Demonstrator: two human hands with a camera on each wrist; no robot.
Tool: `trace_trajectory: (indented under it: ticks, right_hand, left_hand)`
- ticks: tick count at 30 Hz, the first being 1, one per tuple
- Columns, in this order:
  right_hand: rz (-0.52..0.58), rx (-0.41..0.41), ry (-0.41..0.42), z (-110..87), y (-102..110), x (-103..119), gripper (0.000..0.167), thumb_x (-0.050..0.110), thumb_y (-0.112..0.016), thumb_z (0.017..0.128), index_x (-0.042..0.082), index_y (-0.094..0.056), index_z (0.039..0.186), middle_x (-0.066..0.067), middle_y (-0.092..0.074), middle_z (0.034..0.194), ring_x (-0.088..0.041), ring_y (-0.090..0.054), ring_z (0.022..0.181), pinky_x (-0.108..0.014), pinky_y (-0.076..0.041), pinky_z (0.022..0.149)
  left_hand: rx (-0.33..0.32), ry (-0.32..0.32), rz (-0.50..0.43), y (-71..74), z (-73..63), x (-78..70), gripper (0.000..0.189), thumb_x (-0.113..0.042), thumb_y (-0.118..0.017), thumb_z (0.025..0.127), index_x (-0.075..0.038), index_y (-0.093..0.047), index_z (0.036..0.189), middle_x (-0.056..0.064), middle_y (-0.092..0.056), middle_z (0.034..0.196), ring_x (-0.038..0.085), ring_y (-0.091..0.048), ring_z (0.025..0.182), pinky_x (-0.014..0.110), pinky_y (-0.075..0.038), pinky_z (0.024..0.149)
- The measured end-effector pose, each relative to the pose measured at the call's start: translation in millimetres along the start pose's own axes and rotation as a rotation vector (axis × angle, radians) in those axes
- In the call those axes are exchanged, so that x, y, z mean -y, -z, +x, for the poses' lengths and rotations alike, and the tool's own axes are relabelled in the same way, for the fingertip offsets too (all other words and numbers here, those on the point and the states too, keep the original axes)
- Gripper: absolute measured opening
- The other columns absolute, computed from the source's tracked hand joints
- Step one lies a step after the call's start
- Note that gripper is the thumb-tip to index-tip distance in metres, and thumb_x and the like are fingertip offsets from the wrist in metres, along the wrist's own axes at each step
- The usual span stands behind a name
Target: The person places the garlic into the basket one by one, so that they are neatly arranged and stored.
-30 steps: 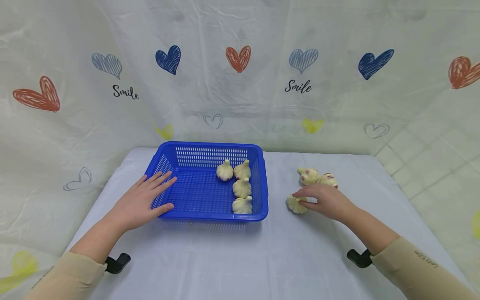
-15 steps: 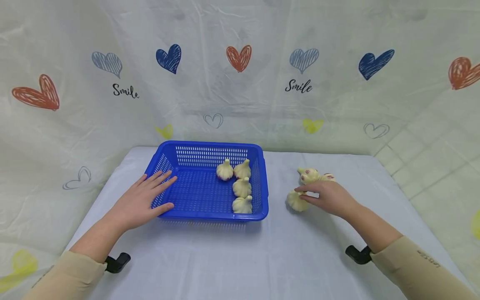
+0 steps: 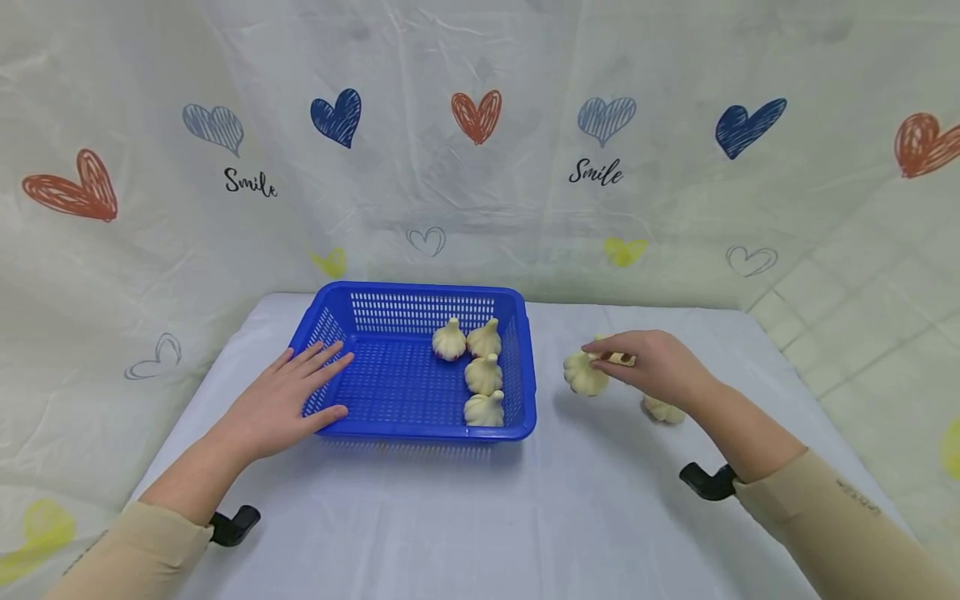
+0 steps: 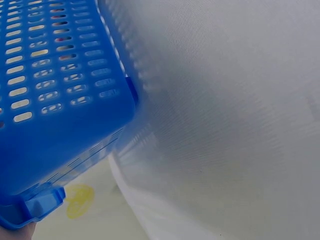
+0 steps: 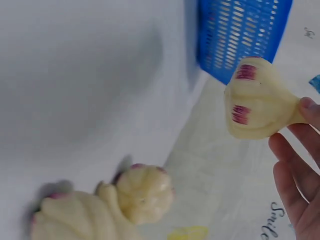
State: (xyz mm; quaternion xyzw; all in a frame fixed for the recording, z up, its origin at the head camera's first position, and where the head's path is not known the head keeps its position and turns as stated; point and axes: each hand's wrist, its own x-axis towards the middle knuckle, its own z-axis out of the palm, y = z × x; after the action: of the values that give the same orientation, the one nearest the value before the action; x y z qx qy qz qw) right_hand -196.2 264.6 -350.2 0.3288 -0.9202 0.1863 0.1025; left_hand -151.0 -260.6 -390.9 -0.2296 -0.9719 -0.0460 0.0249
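A garlic bulb (image 3: 585, 374) hangs above the table, pinched at its stem by the thumb and fingers of my right hand (image 3: 660, 362). Purple marks show on this bulb in the right wrist view. My left hand (image 3: 283, 402) lies with straight, spread fingers on the left rim of a blue plastic basket (image 3: 427, 432). Inside the basket several garlic bulbs (image 3: 483, 376) stand along the right side and in the back right part. Two more bulbs lie on the table; one garlic bulb (image 3: 664, 411) shows below my right hand, the other is mostly hidden behind it.
A white cloth (image 3: 480, 517) covers the table. Behind it hangs a pale curtain (image 3: 525, 200) printed with hearts and "Smile". The basket's right wall lies left of the held bulb.
My right hand has lifted the garlic bulb off the table and moved slightly up and away. The bulb below the hand has come into sight. My left hand has stayed on the basket.
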Motion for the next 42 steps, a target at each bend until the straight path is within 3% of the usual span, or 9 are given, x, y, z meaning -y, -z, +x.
trace_trajectory:
  ticks: [8,17,23,32,42]
  right_hand:
    - [0.051,0.109,-0.095,41.1,13.0,26.6,0.026,0.026,-0.073,0.092,0.023,-0.075,0.117,0.009,-0.073,0.093,-0.009,-0.063,0.078,-0.029,-0.055,0.067]
    - [0.058,0.194,-0.057,97.9,9.4,53.6,0.028,0.033,-0.069,0.094,0.026,-0.073,0.121,0.007,-0.074,0.099,-0.014,-0.066,0.086,-0.031,-0.055,0.068]
    - [0.044,0.254,0.018,130.8,-0.3,76.8,0.026,0.033,-0.069,0.095,0.025,-0.073,0.119,0.01,-0.073,0.104,-0.011,-0.067,0.09,-0.032,-0.055,0.071]
    - [0.078,0.361,0.112,162.3,-19.2,97.9,0.024,0.031,-0.067,0.096,0.024,-0.074,0.118,0.012,-0.072,0.108,-0.007,-0.067,0.096,-0.032,-0.054,0.084]
    - [0.074,0.44,0.15,179.7,-42.5,105.4,0.021,0.027,-0.067,0.096,0.022,-0.075,0.115,0.011,-0.071,0.103,-0.007,-0.066,0.093,-0.026,-0.054,0.082]
  left_hand:
    - [-0.001,0.0,0.001,-1.2,-0.9,0.5,0.077,-0.06,-0.052,0.096,-0.023,-0.028,0.158,0.007,-0.022,0.164,0.036,-0.017,0.15,0.057,-0.011,0.12]
    - [-0.006,-0.001,-0.005,-4.4,-2.0,1.6,0.076,-0.059,-0.053,0.096,-0.023,-0.028,0.158,0.006,-0.022,0.164,0.034,-0.015,0.151,0.057,-0.011,0.12]
    - [-0.007,0.001,-0.001,-4.8,-1.6,1.3,0.076,-0.059,-0.054,0.095,-0.023,-0.029,0.158,0.006,-0.023,0.164,0.034,-0.015,0.151,0.057,-0.011,0.12]
    - [-0.004,0.008,0.002,-5.1,-1.2,0.6,0.077,-0.06,-0.054,0.095,-0.023,-0.029,0.158,0.006,-0.023,0.164,0.034,-0.016,0.151,0.057,-0.011,0.12]
    - [-0.02,-0.002,0.011,-2.2,0.8,1.0,0.077,-0.059,-0.055,0.095,-0.023,-0.03,0.158,0.006,-0.024,0.163,0.034,-0.017,0.15,0.057,-0.012,0.12]
